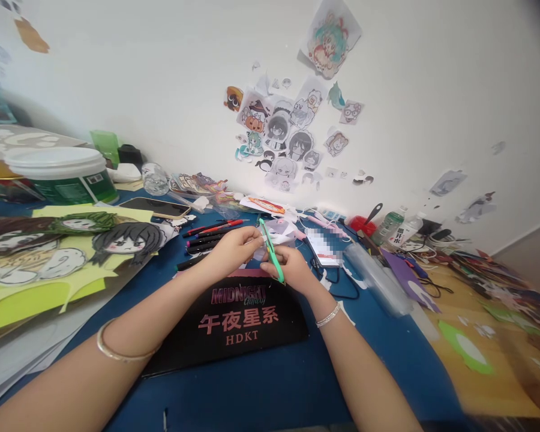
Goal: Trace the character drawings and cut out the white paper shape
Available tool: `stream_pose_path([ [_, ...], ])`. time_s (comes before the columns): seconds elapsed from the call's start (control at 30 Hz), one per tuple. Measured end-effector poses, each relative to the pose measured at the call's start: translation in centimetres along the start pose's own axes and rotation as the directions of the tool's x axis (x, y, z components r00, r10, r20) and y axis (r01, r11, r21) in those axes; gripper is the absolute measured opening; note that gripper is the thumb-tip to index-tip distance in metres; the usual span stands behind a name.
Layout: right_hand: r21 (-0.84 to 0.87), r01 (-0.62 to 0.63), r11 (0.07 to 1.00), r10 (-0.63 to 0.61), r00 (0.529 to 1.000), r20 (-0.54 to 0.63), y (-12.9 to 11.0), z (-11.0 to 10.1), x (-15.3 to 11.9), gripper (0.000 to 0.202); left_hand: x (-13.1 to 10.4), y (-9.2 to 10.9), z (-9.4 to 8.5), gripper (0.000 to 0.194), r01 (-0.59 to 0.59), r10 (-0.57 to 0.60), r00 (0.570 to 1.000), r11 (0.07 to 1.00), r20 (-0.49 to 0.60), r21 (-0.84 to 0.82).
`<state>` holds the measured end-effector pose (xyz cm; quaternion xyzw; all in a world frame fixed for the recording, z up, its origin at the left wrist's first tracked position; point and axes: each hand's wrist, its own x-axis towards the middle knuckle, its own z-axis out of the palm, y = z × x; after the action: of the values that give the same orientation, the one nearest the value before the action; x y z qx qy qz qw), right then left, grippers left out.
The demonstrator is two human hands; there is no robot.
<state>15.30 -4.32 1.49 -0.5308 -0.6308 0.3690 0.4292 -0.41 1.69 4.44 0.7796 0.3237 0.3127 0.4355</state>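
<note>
Right hand clamps 1 green tool.
Left hand curls beside it, hold unclear; 1 black board below grip.

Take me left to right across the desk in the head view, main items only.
Green-and-white tub → dark phone → left hand → green tool → phone with bright screen → clear plastic sleeve → green paper cutout.
</note>
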Motion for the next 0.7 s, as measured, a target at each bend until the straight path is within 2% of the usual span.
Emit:
stream_pose_path([
  [0.2,0.006,-0.04,0.999,0.04,0.999,0.0,-0.15,0.03,0.03,0.03,0.0,0.01,-0.38,0.022,-0.055,0.055,0.998,0.995,0.006,0.081],
  [0.7,0.002,-0.022,1.0,0.022,0.999,0.033,-0.18,-0.09,-0.04,0.029,-0.17,0.53,-0.84,0.022,-0.032,0.028,0.999,0.993,0.037,0.116],
])
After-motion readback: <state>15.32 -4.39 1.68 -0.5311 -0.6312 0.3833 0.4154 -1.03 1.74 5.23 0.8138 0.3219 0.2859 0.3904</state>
